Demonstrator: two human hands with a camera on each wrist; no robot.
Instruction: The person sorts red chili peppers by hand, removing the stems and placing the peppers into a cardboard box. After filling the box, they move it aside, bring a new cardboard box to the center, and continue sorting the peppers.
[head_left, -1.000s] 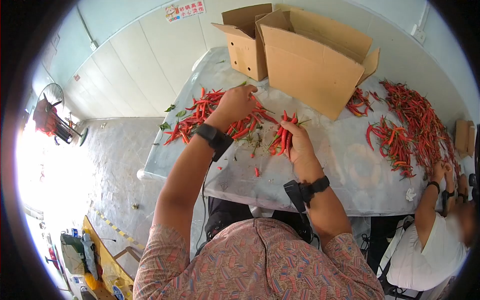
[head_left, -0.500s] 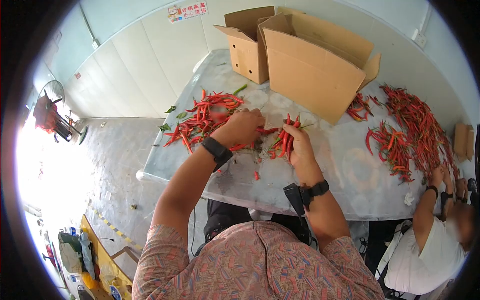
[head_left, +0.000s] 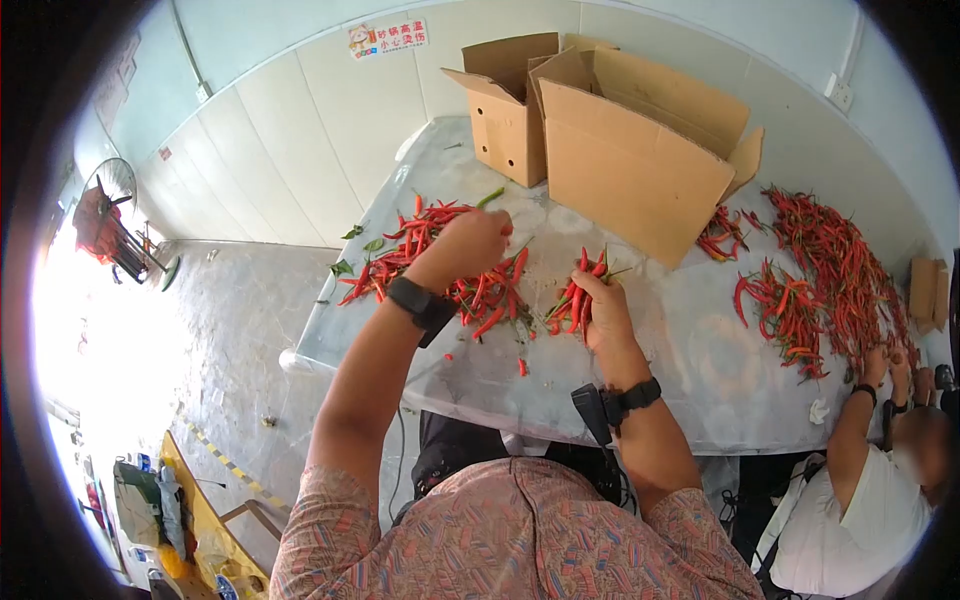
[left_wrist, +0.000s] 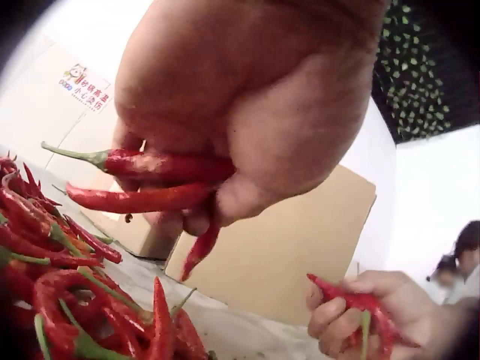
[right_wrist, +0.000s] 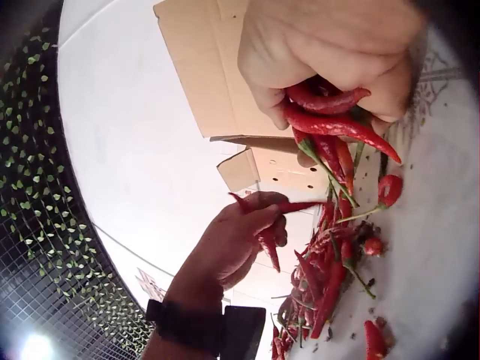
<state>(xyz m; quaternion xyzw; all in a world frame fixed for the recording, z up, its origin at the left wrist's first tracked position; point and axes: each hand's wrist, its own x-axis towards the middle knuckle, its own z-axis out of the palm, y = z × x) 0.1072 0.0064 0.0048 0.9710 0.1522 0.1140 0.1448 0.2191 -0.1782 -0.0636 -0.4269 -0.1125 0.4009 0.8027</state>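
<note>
Above the left-hand pile of red chili peppers [head_left: 490, 305], my left hand [head_left: 465, 245] pinches a few loose chilies. Its wrist view shows these chilies [left_wrist: 142, 196] between thumb and fingers, one with a long green stem, clear of the pile below. My right hand [head_left: 608, 315] grips a bunch of red chilies [head_left: 580, 300] low over the table, thumb across them. In the right wrist view that bunch [right_wrist: 341, 127] pokes out past the fingers, some stems pointing down. The palm side of the right hand is largely hidden.
Two open cardboard boxes [head_left: 630, 165] stand along the back of the plastic-covered table [head_left: 680, 370]. More chili heaps [head_left: 830, 250] lie at the right, where another person's hands [head_left: 885, 365] work. Green leaves [head_left: 374, 244] and broken bits lie round the near pile.
My left hand dips to the pile's right side near the right hand, then draws back up and left with chilies in its fingers. The right hand keeps its bunch almost in place.
</note>
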